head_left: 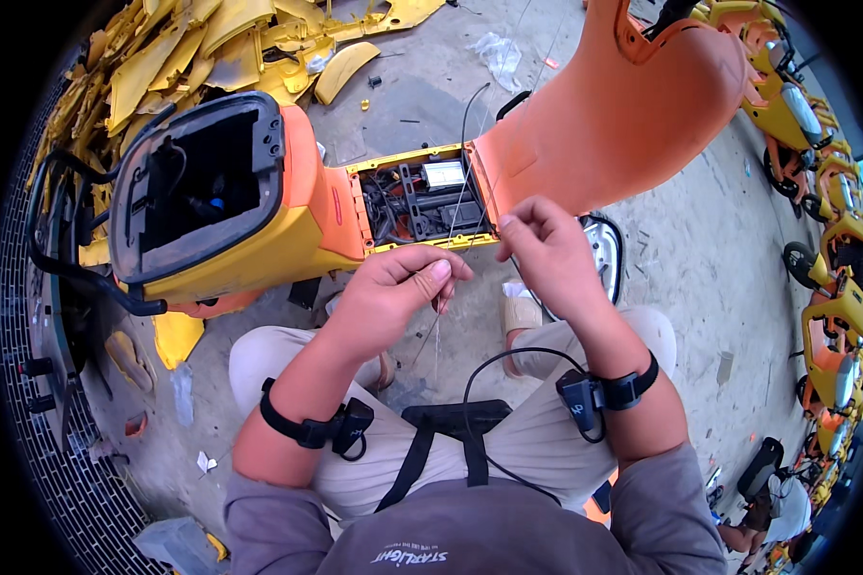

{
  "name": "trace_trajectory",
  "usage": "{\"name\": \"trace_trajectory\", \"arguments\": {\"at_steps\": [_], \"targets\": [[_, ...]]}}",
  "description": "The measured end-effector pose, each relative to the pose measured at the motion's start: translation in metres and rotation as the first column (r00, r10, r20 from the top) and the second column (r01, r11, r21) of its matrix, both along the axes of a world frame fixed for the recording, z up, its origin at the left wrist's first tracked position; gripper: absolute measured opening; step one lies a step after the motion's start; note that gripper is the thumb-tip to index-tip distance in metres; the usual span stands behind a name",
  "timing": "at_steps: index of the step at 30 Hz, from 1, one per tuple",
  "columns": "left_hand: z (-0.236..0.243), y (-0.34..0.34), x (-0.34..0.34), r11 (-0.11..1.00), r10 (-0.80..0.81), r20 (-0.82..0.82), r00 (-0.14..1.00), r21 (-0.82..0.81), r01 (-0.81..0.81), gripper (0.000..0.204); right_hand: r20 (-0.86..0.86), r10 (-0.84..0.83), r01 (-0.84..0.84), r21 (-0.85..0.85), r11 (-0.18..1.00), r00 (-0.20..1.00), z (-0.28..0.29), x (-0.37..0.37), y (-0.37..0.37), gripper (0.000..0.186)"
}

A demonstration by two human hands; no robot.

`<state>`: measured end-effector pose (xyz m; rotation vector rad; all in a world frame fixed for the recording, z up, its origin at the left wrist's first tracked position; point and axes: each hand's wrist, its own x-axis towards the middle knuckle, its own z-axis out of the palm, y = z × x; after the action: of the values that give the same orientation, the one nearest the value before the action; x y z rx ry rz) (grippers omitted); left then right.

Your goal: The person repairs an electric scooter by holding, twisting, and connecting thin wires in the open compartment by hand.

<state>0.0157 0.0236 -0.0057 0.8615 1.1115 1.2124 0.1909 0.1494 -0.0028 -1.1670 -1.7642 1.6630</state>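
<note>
My left hand [398, 292] is closed, thumb and fingertips pinching a thin cable [459, 196]. The cable rises past the scooter's floorboard, and a thin end hangs below the fingers. To the right, my right hand [548, 251] is closed with its fingertips curled together; what they hold is hidden. Both hands are just in front of an orange and yellow scooter [328, 206]. Its open floorboard compartment [422, 198] shows black wiring, dark modules and a white-labelled box [444, 173]. An orange front panel [585, 125] stands at the compartment's right end.
At left, the scooter's seat opening [201, 182] has a dark rim, beside a black rear rail [77, 273]. Yellow body panels [192, 57] pile up at the far left. More scooters [834, 316] line the right side. A person [781, 503] is at the lower right.
</note>
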Motion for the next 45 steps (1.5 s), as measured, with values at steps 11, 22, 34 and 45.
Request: {"name": "trace_trajectory", "arguments": {"at_steps": [11,22,34,45], "targets": [[-0.004,-0.004,-0.006,0.997,0.079,-0.088,0.993,-0.018,-0.081,0.025,-0.508,-0.051,-0.175,-0.387,0.905,0.86,0.001,-0.011,-0.006,0.033],[-0.003,-0.004,-0.005,0.996,0.093,-0.138,0.986,0.022,-0.091,0.024,-0.607,-0.069,-0.234,-0.405,0.884,0.792,0.006,-0.007,-0.007,0.039],[-0.006,0.0,-0.002,1.0,0.011,-0.267,0.964,0.023,-0.005,0.022,-0.632,-0.003,-0.221,-0.274,0.936,0.775,0.001,-0.002,-0.007,0.04],[-0.01,-0.001,0.004,0.996,0.08,-0.411,0.908,0.078,-0.053,0.02,-0.406,-0.077,0.107,0.053,0.993,0.911,-0.039,-0.007,-0.008,0.028]]}}
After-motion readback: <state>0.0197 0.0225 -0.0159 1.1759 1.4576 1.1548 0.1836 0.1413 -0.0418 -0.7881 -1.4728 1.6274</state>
